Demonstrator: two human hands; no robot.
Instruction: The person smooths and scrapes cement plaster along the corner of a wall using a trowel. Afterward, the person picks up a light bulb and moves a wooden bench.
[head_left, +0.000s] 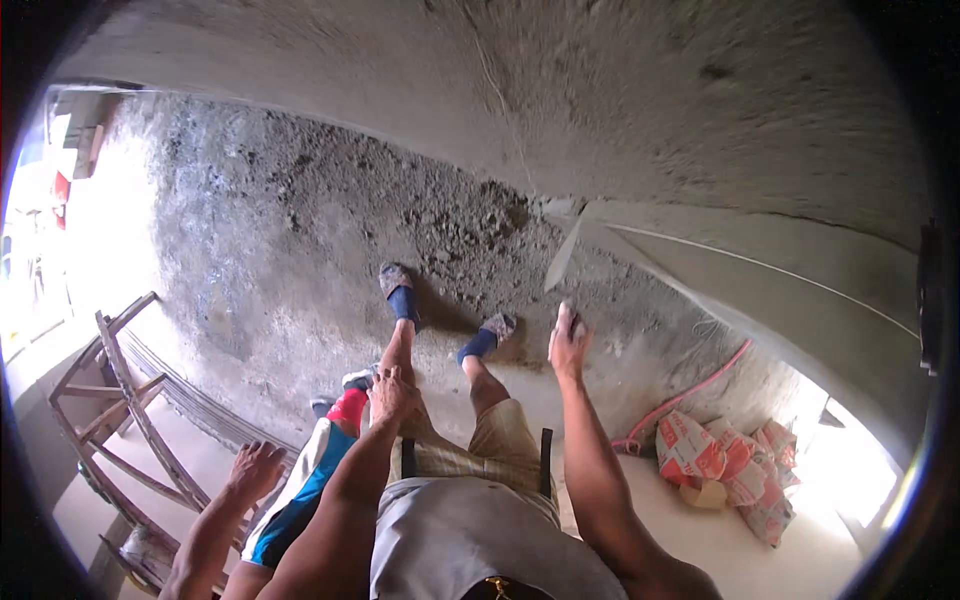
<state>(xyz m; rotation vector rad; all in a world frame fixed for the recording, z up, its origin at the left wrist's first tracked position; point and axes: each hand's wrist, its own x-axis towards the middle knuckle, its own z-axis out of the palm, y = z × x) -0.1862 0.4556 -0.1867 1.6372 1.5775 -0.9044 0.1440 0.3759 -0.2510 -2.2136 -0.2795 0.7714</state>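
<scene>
My left hand hangs near my left knee, back upward, its fingers slightly apart and holding nothing that I can see. My right hand reaches forward to the right of my feet, with fingers stretched toward the wall and pale dust on the fingertips. Just beyond those fingers is a pale, pointed flat shape at the wall's corner; a gap separates it from the hand. A heap of grey rubble lies along the foot of the rough grey wall, ahead of my feet.
At my left stands a co-worker, whose hand and blue-white-red clothing show. Beyond is a wooden trestle beside long thin bars. Right of me lie red-and-white bags and a pink hose. A pale line crosses the right-hand wall.
</scene>
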